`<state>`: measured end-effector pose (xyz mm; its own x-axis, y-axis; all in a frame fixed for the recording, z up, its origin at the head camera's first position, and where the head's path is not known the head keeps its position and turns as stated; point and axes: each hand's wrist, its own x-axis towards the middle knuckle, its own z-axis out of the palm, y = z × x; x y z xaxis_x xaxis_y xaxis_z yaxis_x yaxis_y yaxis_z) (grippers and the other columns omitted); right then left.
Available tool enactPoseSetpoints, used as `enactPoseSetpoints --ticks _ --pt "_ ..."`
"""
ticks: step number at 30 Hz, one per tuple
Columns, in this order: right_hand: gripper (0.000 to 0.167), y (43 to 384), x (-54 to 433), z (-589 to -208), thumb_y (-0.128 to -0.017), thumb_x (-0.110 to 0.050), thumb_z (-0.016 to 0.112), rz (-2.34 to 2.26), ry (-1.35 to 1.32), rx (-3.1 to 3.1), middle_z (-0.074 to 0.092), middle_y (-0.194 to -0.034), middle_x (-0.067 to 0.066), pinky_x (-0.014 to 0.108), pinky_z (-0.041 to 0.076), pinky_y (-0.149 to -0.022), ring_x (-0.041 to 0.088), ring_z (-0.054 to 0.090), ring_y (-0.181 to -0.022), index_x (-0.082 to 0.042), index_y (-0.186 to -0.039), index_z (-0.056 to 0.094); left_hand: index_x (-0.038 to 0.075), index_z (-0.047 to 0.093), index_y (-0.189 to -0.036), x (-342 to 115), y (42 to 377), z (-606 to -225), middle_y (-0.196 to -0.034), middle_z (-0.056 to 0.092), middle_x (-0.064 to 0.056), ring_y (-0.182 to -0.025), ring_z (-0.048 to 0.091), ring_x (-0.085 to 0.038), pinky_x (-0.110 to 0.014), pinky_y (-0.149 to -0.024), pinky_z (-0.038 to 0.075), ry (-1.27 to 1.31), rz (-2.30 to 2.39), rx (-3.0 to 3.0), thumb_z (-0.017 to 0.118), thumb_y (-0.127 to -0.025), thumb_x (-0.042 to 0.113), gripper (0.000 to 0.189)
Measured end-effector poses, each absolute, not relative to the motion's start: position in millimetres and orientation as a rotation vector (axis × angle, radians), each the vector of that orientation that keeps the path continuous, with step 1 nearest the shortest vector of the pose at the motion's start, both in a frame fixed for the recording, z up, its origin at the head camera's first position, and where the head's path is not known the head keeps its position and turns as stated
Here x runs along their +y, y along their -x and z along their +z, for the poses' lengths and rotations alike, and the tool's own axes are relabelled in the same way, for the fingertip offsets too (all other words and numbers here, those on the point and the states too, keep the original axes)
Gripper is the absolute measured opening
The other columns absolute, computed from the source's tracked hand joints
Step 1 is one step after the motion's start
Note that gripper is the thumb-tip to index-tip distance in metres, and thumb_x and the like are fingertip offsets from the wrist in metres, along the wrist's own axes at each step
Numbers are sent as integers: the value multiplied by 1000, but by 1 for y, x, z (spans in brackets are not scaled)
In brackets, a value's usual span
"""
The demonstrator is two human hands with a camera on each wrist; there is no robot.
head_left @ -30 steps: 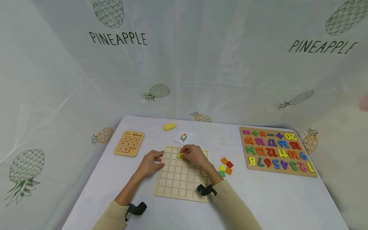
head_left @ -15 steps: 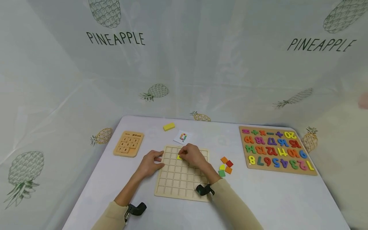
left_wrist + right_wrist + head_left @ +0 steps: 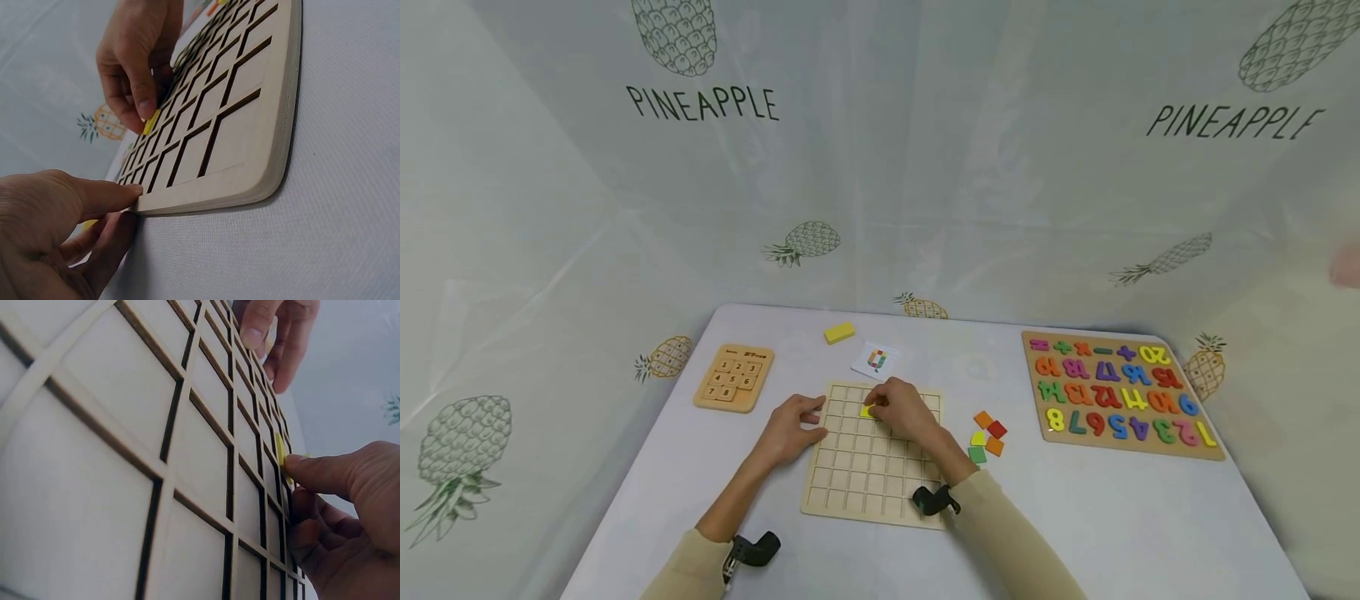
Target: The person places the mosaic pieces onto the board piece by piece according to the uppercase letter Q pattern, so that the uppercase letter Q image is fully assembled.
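Note:
A square wooden grid board [image 3: 859,460] lies flat on the white table. My left hand [image 3: 786,430] rests at its left edge, thumb and fingers spread, with the straight thumb [image 3: 109,197] touching the rim in the left wrist view. Over the upper part of the board, my right hand [image 3: 901,408] pinches a small yellow square tile [image 3: 865,412] against one of the cells. The thumb presses on this yellow tile [image 3: 150,124] in the left wrist view, its lower edge at the grid. My right fingers hide part of the tile.
Several loose orange, red, yellow and green tiles [image 3: 995,447] lie right of the board. A pattern card [image 3: 877,359] and a yellow block [image 3: 839,332] sit beyond it. A wooden number slide puzzle [image 3: 733,378] is at left, a colourful number board [image 3: 1122,396] at right.
The right hand has shifted slightly left with the yellow tile, which now lies lower and flatter against the grid. The left hand stays at the board's edge.

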<state>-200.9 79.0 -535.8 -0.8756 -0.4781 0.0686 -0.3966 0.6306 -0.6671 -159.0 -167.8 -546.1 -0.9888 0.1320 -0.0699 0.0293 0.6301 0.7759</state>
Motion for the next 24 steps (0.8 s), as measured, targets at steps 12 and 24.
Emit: enactPoseSetpoints --ticks 12,24 --pt "15 195 122 -510 -98 -17 66 -1187 565 2735 64 -96 -3 29 52 -70 13 61 -85 -10 -108 76 2 59 -139 -171 160 -548 -121 62 -9 -100 66 -19 -31 -82 55 -181 1289 2738 81 -82 8 62" --pt "36 169 241 -516 -94 -24 73 -1095 61 2811 66 -102 7 30 54 -65 21 61 -86 -8 -126 70 1 60 -138 -169 160 -551 -121 63 -9 -99 67 -18 -30 -81 55 -194 1319 2747 82 -81 4 61"
